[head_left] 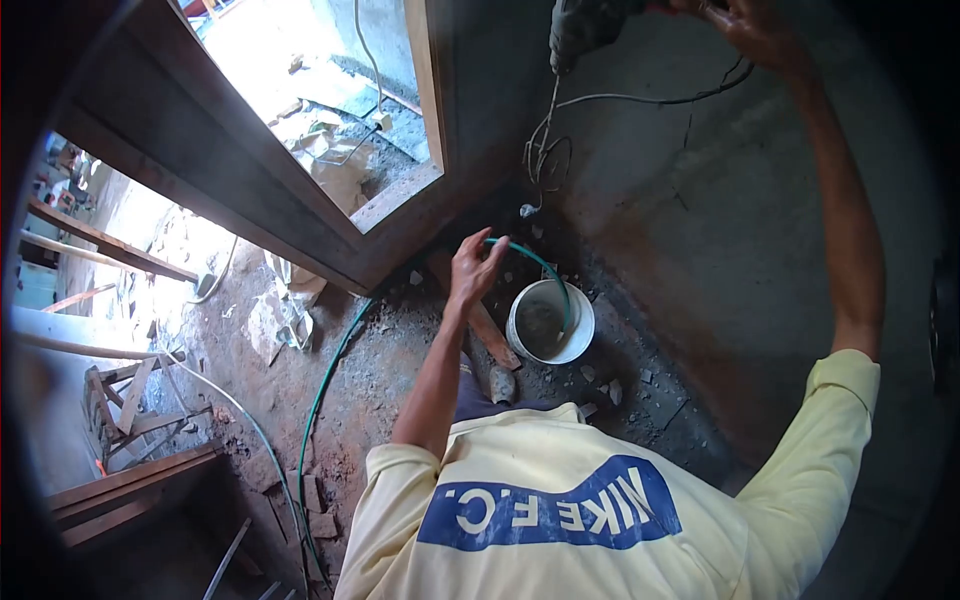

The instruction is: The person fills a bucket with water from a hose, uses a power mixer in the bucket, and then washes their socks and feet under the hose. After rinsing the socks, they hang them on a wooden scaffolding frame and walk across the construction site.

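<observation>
My left hand (478,266) is closed around a thin green hose (545,262), which arches over from it into a white bucket (575,350). Greyish contents show inside the bucket, with the hose end in them. At the top edge my right hand (750,32) is raised, its fingers closed on the red part of a dark power tool (583,32), partly cut off by the frame. Below the tool hang a thin twisted shaft and looped wire (545,160), near a small whitish piece (529,210).
A wooden frame (300,190) surrounds an opening at the upper left. Rubble and a wooden board (490,335) lie on the dirt floor (380,350). More green hose (322,390) runs at left, near a small wooden stand (130,405). A grey wall (730,250) rises at right.
</observation>
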{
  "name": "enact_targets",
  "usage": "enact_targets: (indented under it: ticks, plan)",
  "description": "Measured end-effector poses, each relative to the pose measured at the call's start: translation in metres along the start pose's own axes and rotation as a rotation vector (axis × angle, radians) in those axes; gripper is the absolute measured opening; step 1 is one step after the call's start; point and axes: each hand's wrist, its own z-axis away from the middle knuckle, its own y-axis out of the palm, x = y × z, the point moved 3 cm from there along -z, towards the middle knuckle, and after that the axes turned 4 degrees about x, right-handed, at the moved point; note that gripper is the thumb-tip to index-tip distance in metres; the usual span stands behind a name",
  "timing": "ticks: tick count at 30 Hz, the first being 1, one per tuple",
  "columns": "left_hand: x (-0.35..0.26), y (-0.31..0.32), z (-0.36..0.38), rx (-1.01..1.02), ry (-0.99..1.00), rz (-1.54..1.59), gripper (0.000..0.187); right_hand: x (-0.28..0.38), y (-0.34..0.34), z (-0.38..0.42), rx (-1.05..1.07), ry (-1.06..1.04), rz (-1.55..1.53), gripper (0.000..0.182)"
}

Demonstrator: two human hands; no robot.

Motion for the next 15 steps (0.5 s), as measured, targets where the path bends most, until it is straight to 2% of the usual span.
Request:
enact_targets:
  ticks: [1, 2, 3, 4, 5, 6, 7, 8, 10, 12, 13, 14, 15]
  plan:
    - [-0.016, 0.021, -0.009, -0.066, 0.122, -0.174, 0.065, 0.01, -0.03, -0.002, 0.085, -0.015, -0.171, 0.034]
    - [-0.019, 0.043, -0.015, -0.113, 0.077, -0.275, 0.072, 0.017, -0.055, -0.001, 0.17, -0.032, -0.342, 0.034]
    - [-0.01, 0.073, -0.02, -0.263, 0.102, -0.459, 0.065, 0.021, -0.075, 0.004, 0.163, -0.025, -0.334, 0.034]
    - [-0.004, 0.091, -0.021, -0.417, 0.125, -0.643, 0.058, 0.022, -0.091, 0.01, 0.202, 0.072, -0.387, 0.035]
    - [-0.012, 0.089, -0.017, -0.254, 0.109, -0.445, 0.048, 0.021, -0.099, 0.016, 0.241, 0.169, -0.442, 0.036]
    - [-0.02, 0.089, -0.01, -0.09, 0.089, -0.249, 0.039, 0.019, -0.103, 0.024, 0.233, 0.173, -0.441, 0.036]
    - [-0.03, 0.094, 0.003, -0.105, 0.217, -0.165, 0.022, 0.016, -0.108, 0.032, 0.124, 0.17, -0.502, 0.037]
    - [-0.039, 0.101, 0.022, -0.155, 0.48, -0.208, 0.016, 0.013, -0.113, 0.039, 0.012, 0.165, -0.561, 0.038]
    - [-0.057, 0.12, 0.051, -0.071, 0.695, -0.239, 0.019, 0.012, -0.123, 0.05, -0.054, 0.161, -0.573, 0.038]
    - [-0.064, 0.14, 0.064, 0.236, 0.611, -0.354, 0.025, 0.013, -0.132, 0.058, -0.075, 0.156, -0.56, 0.038]
    - [-0.064, 0.147, 0.062, 0.241, 0.46, -0.398, 0.029, 0.012, -0.138, 0.061, -0.087, 0.158, -0.552, 0.038]
    - [-0.057, 0.148, 0.056, 0.242, 0.461, -0.402, 0.029, 0.011, -0.144, 0.063, -0.098, 0.157, -0.546, 0.038]
    - [-0.029, 0.149, 0.041, 0.285, 0.123, -0.149, 0.03, 0.01, -0.15, 0.066, -0.108, 0.158, -0.539, 0.038]
